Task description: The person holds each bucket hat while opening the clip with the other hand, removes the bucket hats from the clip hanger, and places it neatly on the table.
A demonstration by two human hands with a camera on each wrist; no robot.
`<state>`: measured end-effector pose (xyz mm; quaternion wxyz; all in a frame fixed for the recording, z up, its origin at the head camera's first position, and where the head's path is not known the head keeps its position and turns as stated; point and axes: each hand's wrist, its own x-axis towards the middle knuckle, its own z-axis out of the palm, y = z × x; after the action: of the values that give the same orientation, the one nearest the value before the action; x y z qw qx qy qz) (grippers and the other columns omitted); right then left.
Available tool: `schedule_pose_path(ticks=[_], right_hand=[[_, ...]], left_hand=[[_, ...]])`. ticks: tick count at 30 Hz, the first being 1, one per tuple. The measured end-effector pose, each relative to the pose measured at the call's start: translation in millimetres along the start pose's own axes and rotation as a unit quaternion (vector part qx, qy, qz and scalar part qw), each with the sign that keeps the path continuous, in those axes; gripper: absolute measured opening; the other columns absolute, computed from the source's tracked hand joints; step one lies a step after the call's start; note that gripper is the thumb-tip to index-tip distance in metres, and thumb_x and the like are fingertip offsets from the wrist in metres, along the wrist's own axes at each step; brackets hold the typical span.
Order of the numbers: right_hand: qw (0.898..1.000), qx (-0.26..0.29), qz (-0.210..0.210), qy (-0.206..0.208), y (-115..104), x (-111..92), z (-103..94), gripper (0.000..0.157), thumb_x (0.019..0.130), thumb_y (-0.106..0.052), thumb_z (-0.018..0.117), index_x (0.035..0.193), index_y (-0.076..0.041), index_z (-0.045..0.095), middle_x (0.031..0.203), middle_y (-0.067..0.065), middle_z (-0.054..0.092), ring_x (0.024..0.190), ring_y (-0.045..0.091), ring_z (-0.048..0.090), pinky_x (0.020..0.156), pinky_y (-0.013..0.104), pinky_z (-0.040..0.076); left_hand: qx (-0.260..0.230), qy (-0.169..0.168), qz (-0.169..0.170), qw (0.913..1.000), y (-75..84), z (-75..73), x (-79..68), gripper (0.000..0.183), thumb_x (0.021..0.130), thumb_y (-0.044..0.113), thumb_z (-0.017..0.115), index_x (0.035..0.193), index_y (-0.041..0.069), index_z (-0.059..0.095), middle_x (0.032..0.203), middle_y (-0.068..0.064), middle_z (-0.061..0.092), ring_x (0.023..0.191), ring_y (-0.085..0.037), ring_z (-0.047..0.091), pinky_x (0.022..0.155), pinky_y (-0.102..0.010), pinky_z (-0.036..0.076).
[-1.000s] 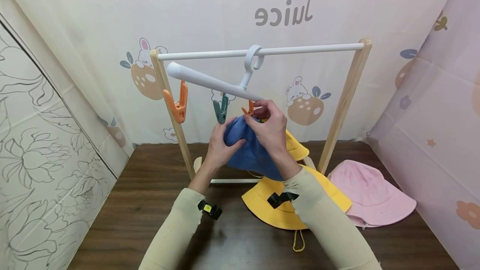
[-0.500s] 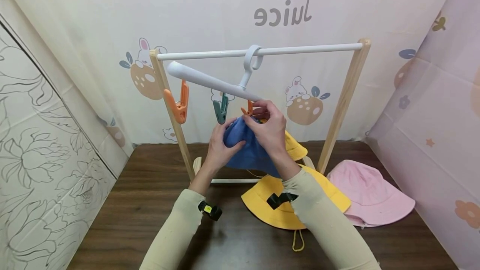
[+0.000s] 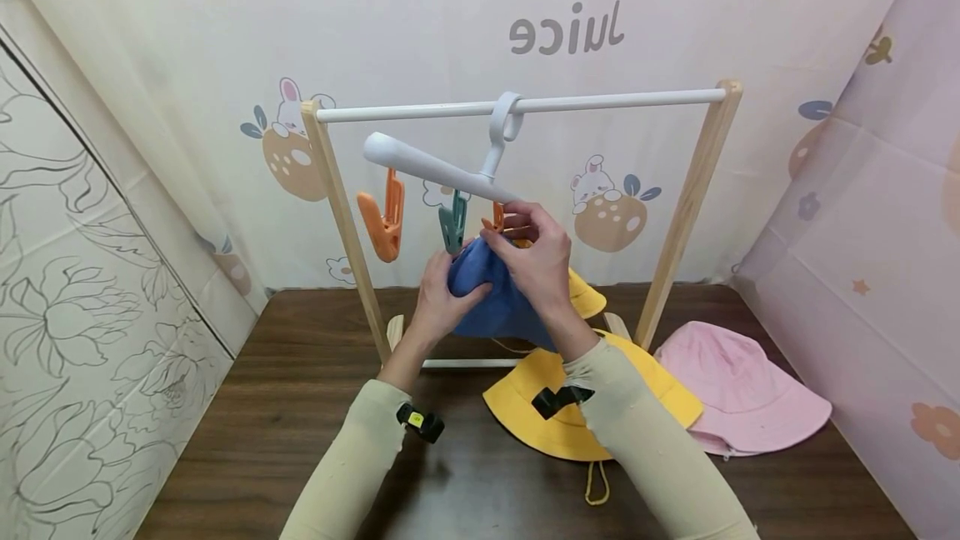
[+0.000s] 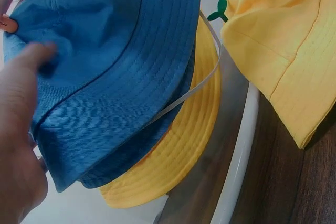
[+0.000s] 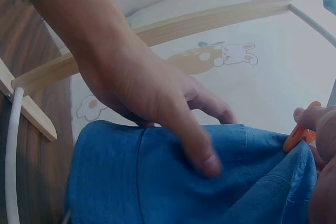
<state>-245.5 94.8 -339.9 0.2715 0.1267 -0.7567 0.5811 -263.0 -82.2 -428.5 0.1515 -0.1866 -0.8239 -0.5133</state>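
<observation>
A blue bucket hat (image 3: 498,302) is held up under the white hanger (image 3: 431,165). My left hand (image 3: 442,298) grips the hat's side, thumb on the near face. My right hand (image 3: 543,257) pinches an orange clothespin (image 3: 492,217) at the top of the hat; the right wrist view shows this clothespin (image 5: 300,136) at the bunched fabric of the crown. To its left on the hanger hang a green clothespin (image 3: 453,222) and another orange clothespin (image 3: 384,219). Behind my right hand, a yellow hat (image 3: 587,294) is partly hidden.
The hanger hooks over the white rail (image 3: 615,100) of a wooden-sided rack (image 3: 686,215). On the dark wood table (image 3: 247,432), a yellow bucket hat (image 3: 536,402) lies under my right forearm, with a pink bucket hat (image 3: 738,386) to its right. Curtains stand close behind.
The hanger's left end has swung rightward, carrying the left orange and green clothespins with it. The yellow hat behind my right hand has shifted slightly left. Both hands keep nearly the same place.
</observation>
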Motion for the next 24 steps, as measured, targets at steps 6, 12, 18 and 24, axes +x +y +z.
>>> schedule_pose_path(ticks=[6,12,18,24], right_hand=[[1.000,-0.008,-0.008,0.008,-1.2,0.6,1.1,0.040,0.096,-0.014,0.091,0.130,-0.001,0.075,0.113,0.021,0.082,0.101,0.034,0.079,0.098,0.023,0.063],[1.000,-0.007,-0.003,0.009,-2.5,0.3,0.6,0.041,0.096,-0.016,0.092,0.130,-0.002,0.075,0.116,0.021,0.082,0.103,0.034,0.080,0.100,0.030,0.067],[1.000,-0.007,0.001,0.011,-2.3,0.7,0.2,0.040,0.097,-0.019,0.092,0.130,-0.002,0.077,0.119,0.019,0.082,0.104,0.033,0.080,0.104,0.046,0.068],[1.000,-0.012,-0.010,0.019,-2.0,1.8,1.0,0.040,0.096,-0.017,0.092,0.128,-0.001,0.077,0.116,0.021,0.082,0.102,0.035,0.081,0.100,0.053,0.069]], left_hand=[[-0.029,-0.003,0.013,0.9995,-1.5,0.0,-1.9,0.063,0.111,0.038,0.066,0.167,0.017,0.051,0.170,-0.018,0.054,0.156,-0.043,0.051,0.131,-0.070,0.040],[-0.027,0.012,-0.001,0.9996,-2.7,1.8,-2.2,0.060,0.109,0.033,0.073,0.164,0.022,0.054,0.166,-0.015,0.059,0.151,-0.040,0.055,0.128,-0.069,0.044],[-0.028,0.006,-0.011,0.9995,-0.9,2.5,-1.2,0.059,0.108,0.032,0.073,0.163,0.021,0.054,0.168,-0.017,0.057,0.156,-0.042,0.053,0.131,-0.072,0.042],[-0.027,0.007,-0.017,0.9995,-0.5,4.4,-2.0,0.059,0.109,0.032,0.074,0.164,0.022,0.054,0.164,-0.017,0.059,0.153,-0.042,0.055,0.129,-0.071,0.043]])
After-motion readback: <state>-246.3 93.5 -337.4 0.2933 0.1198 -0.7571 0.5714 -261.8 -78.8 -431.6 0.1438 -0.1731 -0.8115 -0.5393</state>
